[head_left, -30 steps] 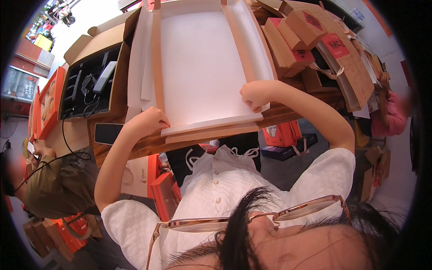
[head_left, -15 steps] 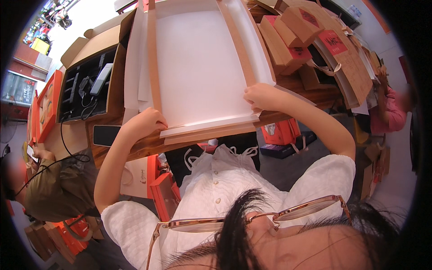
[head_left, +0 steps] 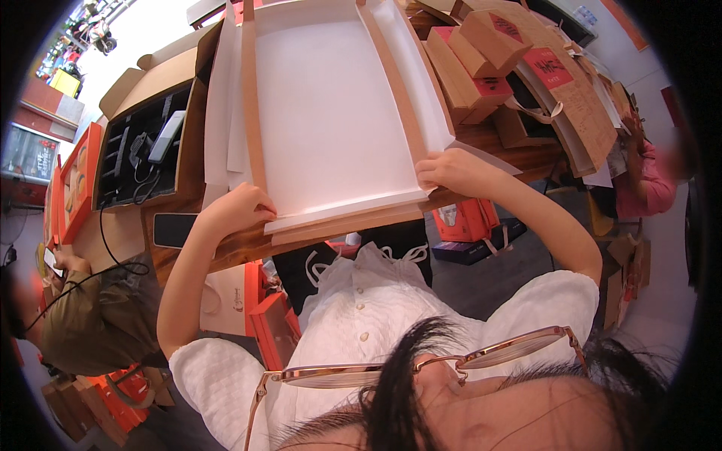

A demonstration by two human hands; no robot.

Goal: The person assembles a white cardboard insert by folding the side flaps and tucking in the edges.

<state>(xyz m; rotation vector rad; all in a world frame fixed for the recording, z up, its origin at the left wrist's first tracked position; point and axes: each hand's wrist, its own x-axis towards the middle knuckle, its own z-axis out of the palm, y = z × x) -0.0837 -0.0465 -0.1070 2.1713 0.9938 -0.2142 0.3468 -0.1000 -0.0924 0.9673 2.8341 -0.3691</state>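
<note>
Flat in front of me lies a large cardboard box blank [head_left: 331, 113], white inside, with brown folded edges along both sides. My left hand [head_left: 239, 207] is closed at its near left corner, fingertips curled over the folded edge. At the near right corner my right hand [head_left: 455, 171] pinches the side wall where it meets the near flap. Between the hands the near flap [head_left: 346, 219] stands partly folded and juts past the table edge. What the fingertips press on is partly hidden by the hands.
A phone [head_left: 171, 230] lies by my left forearm on the wooden table [head_left: 218, 259]. Left stands an open carton [head_left: 192, 135] with black lining and cables. Brown boxes [head_left: 470, 83] are stacked on the right. Orange boxes [head_left: 468, 222] sit below. People work at both sides.
My right hand has moved slightly right and nearer, its fingers now over the corner. My left hand stays at the left corner.
</note>
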